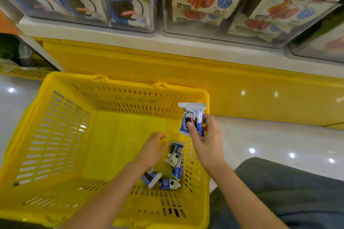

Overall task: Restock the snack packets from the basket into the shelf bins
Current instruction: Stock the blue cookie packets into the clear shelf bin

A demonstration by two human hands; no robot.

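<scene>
A yellow plastic basket point(61, 135) stands on the floor below the shelf. Several small blue-and-white snack packets point(174, 156) lie in its near right corner. My right hand point(206, 141) holds a blue-and-white packet point(192, 117) upright above the basket's right rim, thumb pressed on its front. My left hand point(151, 149) reaches down inside the basket, fingers loose, just left of the packets and holding nothing. Above, a clear shelf bin point(89, 0) at the upper left holds matching blue-and-white packets.
A second clear bin point(223, 5) to the right holds white packets with red and orange prints. A yellow shelf base point(186, 72) runs behind the basket. Glossy white floor point(270, 139) lies to the right; my knee in blue jeans point(288, 191) is at the lower right.
</scene>
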